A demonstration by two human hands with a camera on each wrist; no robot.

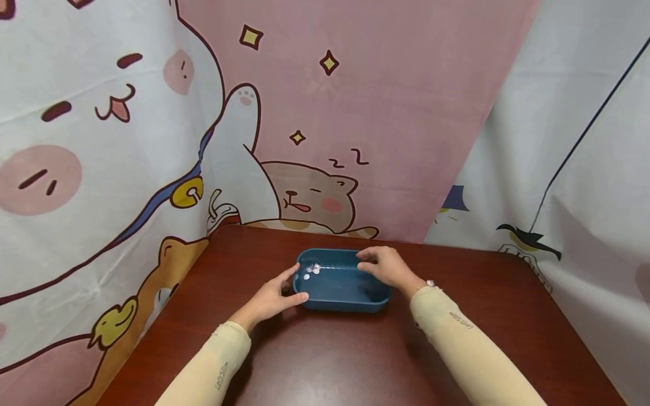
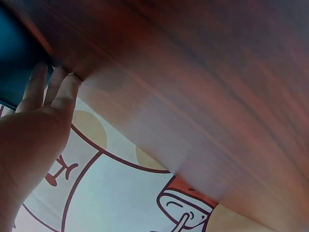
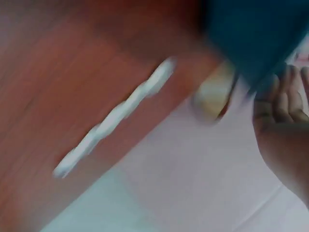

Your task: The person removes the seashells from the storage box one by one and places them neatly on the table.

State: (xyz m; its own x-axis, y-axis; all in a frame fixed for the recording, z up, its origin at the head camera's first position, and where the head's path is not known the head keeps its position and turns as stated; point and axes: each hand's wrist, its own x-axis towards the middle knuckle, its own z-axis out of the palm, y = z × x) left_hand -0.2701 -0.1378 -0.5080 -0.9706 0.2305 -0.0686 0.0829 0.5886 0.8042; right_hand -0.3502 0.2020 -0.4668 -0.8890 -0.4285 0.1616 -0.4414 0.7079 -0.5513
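Note:
A blue rectangular basin [image 1: 340, 307] sits on the wooden table. My left hand [image 1: 271, 296] holds its left end, the thumb at the near corner and a fingertip at the left rim. In the left wrist view, the fingers [image 2: 63, 92] lie along the blue wall. Several small shiny, pale pieces [image 1: 316, 269] are inside, toward the left. Over the basin's right end hovers my right hand [image 1: 388, 268], fingers loosely bent with nothing visible between them. Next to the right wrist is a small shiny piece [image 1: 430, 283]. A pale twisted streak [image 3: 116, 118] crosses the blurred right wrist view.
The reddish-brown table [image 1: 457, 338] extends around the basin on all sides. Cloth with cartoon animals [image 1: 325, 194] hangs behind its far edge and along both sides. Cream sleeves [image 1: 464, 338] cover both forearms.

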